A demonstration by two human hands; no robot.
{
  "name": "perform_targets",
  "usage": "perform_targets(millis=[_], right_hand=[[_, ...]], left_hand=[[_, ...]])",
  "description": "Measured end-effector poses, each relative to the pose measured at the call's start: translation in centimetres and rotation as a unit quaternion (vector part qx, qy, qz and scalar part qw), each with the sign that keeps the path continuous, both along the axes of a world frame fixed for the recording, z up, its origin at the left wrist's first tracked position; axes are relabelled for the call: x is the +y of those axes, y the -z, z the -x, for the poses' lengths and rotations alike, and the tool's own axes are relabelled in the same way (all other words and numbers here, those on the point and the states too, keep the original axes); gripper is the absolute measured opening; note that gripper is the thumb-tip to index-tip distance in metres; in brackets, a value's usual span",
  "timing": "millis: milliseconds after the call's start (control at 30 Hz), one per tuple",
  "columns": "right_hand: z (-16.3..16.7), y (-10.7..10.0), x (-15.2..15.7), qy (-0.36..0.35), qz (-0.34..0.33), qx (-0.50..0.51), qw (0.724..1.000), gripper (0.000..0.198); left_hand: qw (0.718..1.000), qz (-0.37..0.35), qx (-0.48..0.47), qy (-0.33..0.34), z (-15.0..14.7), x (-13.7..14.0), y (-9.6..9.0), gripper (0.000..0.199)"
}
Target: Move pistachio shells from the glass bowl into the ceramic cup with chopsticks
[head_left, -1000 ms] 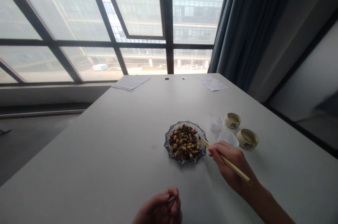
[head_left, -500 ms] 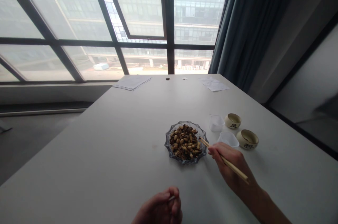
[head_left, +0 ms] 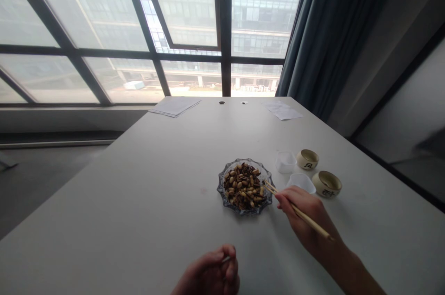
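My right hand (head_left: 306, 211) is closed round a pair of wooden chopsticks (head_left: 311, 223), whose tips are over the right rim of a glass dish (head_left: 222, 193). A small dark piece shows at the tips; whether they pinch it I cannot tell. The scalloped dish holds a mix of pistachios (head_left: 239, 185) and dark, slender seeds. Close to the table's front, my left hand (head_left: 212, 272) rests with its fingers curled in, nothing visible in it. Just beyond my right hand sit two clear plastic cups, a farther one (head_left: 285, 162) and a nearer one (head_left: 301, 183) partly hidden by the hand.
Two cream ceramic cups with dark characters, one farther (head_left: 308, 160) and one nearer (head_left: 327, 185), stand right of the plastic cups. Papers lie at the far left (head_left: 175, 106) and far right (head_left: 283, 109) of the white table (head_left: 139, 184). Windows and a dark curtain (head_left: 320, 31) are behind.
The chopstick tips have shifted slightly right at the dish's edge, the two sticks now a little apart. My left hand is nearly still, and the view has moved slightly.
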State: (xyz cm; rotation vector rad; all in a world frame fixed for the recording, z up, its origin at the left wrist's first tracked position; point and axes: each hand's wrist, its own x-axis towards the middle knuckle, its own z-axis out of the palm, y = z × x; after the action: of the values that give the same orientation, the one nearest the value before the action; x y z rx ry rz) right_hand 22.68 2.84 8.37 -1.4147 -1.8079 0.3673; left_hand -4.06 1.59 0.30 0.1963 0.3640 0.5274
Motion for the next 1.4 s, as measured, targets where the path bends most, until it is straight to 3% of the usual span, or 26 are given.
perform_targets(millis=[700,1000,1233,1400], right_hand=[[-0.2,1.5,0.6,0.034,-0.026,-0.020,0.999,0.038],[0.0,2.5,0.5,0.053,-0.079,0.038,0.995,0.037],[-0.6,-0.7,-0.9,0.089,-0.153,0.074,0.981,0.033],[-4.1,-4.2,-3.8,0.202,-0.205,0.047,0.956,0.028]], left_hand=[[1.000,-0.012,-0.008,-0.003,0.0,-0.5,0.2,0.015],[1.000,0.007,-0.003,-0.004,-0.1,-0.1,0.1,0.014],[1.000,0.006,0.010,-0.009,0.1,-0.3,0.0,0.015],[1.000,-0.003,0.015,-0.002,0.2,0.0,-0.2,0.018]])
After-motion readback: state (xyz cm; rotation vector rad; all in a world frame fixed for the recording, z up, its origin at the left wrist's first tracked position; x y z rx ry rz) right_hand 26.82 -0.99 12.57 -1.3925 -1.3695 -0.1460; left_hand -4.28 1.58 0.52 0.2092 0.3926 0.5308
